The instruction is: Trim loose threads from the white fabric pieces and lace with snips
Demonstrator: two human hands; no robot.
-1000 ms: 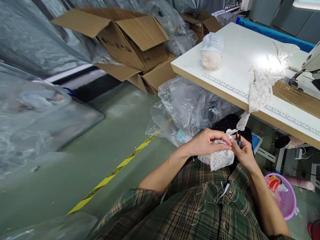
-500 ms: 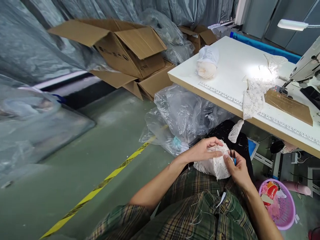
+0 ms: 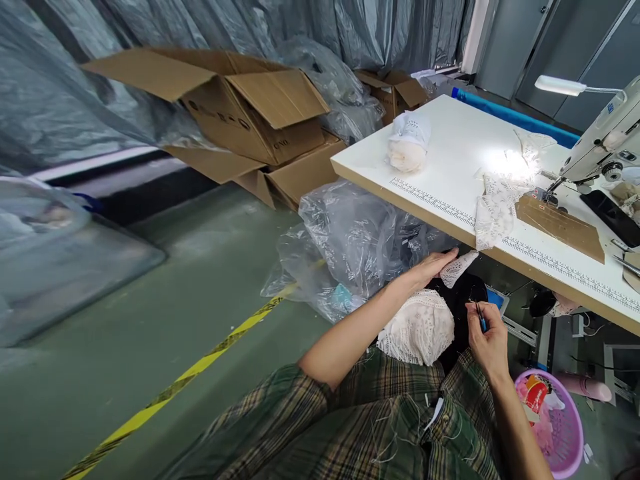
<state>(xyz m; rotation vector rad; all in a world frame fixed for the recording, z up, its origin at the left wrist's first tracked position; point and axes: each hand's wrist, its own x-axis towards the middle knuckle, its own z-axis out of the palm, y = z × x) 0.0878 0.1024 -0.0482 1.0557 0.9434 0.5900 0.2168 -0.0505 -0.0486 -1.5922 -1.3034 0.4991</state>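
My left hand (image 3: 434, 265) reaches to the front edge of the sewing table, fingers stretched out. It touches the hanging end of a white lace strip (image 3: 459, 268); no closed grip on it shows. The rest of this lace (image 3: 495, 210) lies on the tabletop beside the sewing machine. In my right hand (image 3: 489, 340), above my lap, is a small pair of thread snips (image 3: 481, 317) with blue on the handle. A gathered white lace piece (image 3: 419, 328) rests on my lap between my forearms, out of both hands.
The white table (image 3: 450, 140) carries a sewing machine (image 3: 595, 143) and a wrapped lace roll (image 3: 409, 141). Clear plastic bags (image 3: 345, 233) bulge under its left side. Open cardboard boxes (image 3: 260, 120) stand behind. A pink basket (image 3: 565, 433) with scraps sits on the floor at right.
My left hand has let go of the gathered lace piece and moved up to the hanging strip. My right hand has drawn off the piece, still with the snips. The view has shifted slightly.
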